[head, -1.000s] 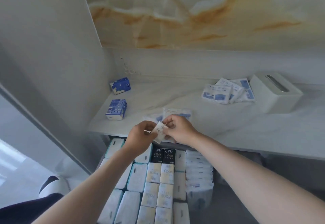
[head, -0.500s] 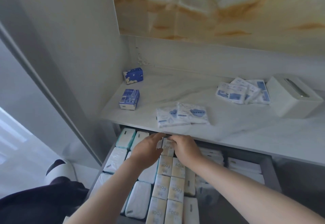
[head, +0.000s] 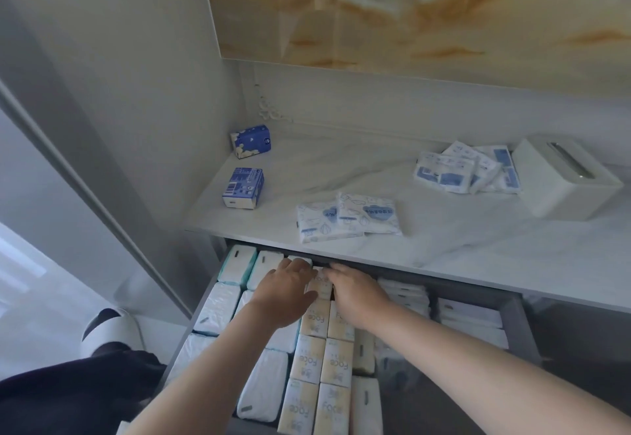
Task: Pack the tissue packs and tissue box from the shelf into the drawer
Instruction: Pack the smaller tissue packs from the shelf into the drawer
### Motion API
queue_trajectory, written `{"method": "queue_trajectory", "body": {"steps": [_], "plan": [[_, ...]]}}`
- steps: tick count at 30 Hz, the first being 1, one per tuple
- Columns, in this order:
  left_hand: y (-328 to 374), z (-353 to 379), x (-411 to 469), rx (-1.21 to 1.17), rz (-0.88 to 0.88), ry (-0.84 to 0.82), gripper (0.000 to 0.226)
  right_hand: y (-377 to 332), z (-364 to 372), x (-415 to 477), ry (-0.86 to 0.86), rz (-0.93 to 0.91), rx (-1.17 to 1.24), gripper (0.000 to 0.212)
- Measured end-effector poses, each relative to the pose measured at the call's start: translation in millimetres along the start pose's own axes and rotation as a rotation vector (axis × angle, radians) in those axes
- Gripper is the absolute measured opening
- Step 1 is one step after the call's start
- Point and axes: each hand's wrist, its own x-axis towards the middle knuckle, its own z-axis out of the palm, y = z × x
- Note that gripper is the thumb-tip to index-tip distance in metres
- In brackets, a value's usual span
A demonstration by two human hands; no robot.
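The left hand point(head: 286, 293) and right hand point(head: 355, 293) press flat, fingers straight, against the tissue pack point(head: 321, 285) between them; the tightly packed row point(head: 266, 265) beneath could squeeze it out.

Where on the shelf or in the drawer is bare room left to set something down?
Shelf: bare marble between the blue packs and the right-hand pile, and along the front edge before the tissue box. Drawer: left and middle rows packed tight, left hand and right hand at its back.
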Motion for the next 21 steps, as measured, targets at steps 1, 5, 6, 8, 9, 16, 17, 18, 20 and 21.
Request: {"method": "queue_trajectory", "body": {"steps": [1,5,6,8,9,16,17,18,20,21], "plan": [[1.9,-2.4,1.1,-0.004,0.001,0.031,0.042,2.3,-2.7,1.9,0.032,-0.033,-0.009,0.052],[11.4,-20.3,11.1,-0.015,0.038,0.270,0.021,3.7,-28.2,6.6,0.331,-0.223,-0.064,0.025],[12.7,-25.5,15.9,-0.029,0.039,0.325,0.021,5.4,-35.8,8.1,0.424,-0.246,-0.054,0.025],[13.1,-35.3,26.2,-0.068,0.046,0.395,0.024,12.4,-49.9,12.7,0.535,-0.224,-0.082,0.024],[13.3,-39.1,31.0,-0.088,0.036,0.398,0.029,18.6,-55.1,16.5,0.538,-0.168,-0.115,0.026],[5.9,-44.3,56.8,-0.272,-0.230,0.212,0.051,52.1,-63.8,27.7,0.231,0.105,-0.034,0.070],[6.3,-46.0,59.5,-0.343,-0.250,0.220,0.051,52.4,-62.1,28.7,0.251,0.065,-0.036,0.071],[7.1,-48.0,62.1,-0.407,-0.279,0.235,0.051,52.1,-60.6,30.5,0.281,0.018,-0.035,0.071],[8.9,-51.8,66.9,-0.500,-0.351,0.281,0.052,52.2,-57.8,37.5,0.320,-0.084,0.037,0.068],[9.9,-53.1,69.0,-0.534,-0.377,0.310,0.052,52.1,-56.7,42.3,0.336,-0.121,0.104,0.064]]}}
